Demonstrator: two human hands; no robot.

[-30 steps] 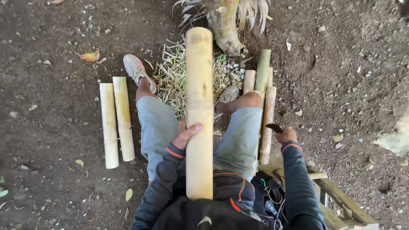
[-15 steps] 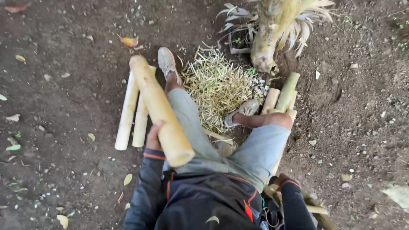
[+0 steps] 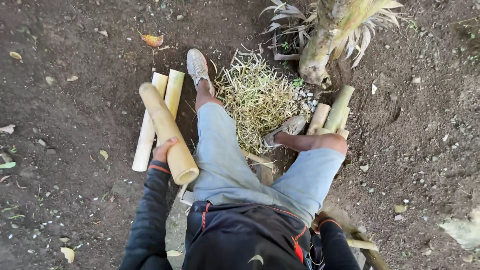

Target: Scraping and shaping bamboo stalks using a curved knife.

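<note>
Left hand [image 3: 164, 150] wraps a peeled bamboo [image 3: 167, 132] over two finished lengths [image 3: 159, 112], shavings [image 3: 257, 97] piled, unpeeled pieces [image 3: 332, 114] waiting; right hand's grip hidden, cannot tell.

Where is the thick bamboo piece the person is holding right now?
In the head view, the bamboo piece is on the person's left, gripped by the left hand, angled over two bamboo pieces lying on the dirt beside the left leg.
</note>
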